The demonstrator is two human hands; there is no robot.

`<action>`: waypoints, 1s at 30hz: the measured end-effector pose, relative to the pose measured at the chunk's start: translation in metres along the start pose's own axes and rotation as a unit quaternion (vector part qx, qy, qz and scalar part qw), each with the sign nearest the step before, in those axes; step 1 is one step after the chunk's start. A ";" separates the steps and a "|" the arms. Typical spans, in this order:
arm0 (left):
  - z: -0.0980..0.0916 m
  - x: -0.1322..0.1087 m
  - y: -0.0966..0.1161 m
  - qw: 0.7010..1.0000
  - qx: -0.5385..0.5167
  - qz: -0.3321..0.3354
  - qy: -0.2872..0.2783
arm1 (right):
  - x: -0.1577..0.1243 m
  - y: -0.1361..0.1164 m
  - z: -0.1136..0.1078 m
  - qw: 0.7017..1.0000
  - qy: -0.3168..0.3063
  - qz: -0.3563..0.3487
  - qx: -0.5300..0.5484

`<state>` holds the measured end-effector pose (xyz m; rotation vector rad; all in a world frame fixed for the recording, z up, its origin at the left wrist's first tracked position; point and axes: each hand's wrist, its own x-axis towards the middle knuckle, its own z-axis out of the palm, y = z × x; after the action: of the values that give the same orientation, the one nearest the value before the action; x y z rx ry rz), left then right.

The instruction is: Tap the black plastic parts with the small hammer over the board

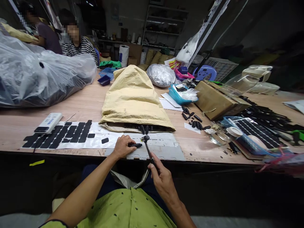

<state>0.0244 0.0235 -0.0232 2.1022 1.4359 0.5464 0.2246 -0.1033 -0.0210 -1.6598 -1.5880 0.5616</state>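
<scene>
My left hand (123, 146) is closed on a slim black cylindrical part (136, 145), which lies level over a grey board (163, 152) at the table's front edge. In my right hand (161, 175) is a small hammer (147, 146), its handle gripped and its dark rounded head raised close to the right end of the black part. Whether the head touches the part, I cannot tell. Just beyond both hands, a yellow woven sack (133, 98) lies with its mouth toward me. Several black pieces (144, 129) show at that mouth.
To the left, a sheet of black stickers (78, 134) lies beside a white device (49, 123). A large plastic bag (42, 76) fills the far left. On the right are loose black parts (195, 122), a cardboard box (213, 98) and a blue basket (256, 136). Two people sit at the back left.
</scene>
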 end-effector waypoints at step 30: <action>-0.004 -0.002 -0.006 0.982 -0.183 -0.019 0.034 | 0.020 0.059 -0.031 0.973 0.106 0.117 -0.168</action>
<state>0.0166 0.0247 -0.0241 1.7770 1.2941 0.8066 0.2882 -0.0871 -0.0432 -2.1031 -1.3956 0.2254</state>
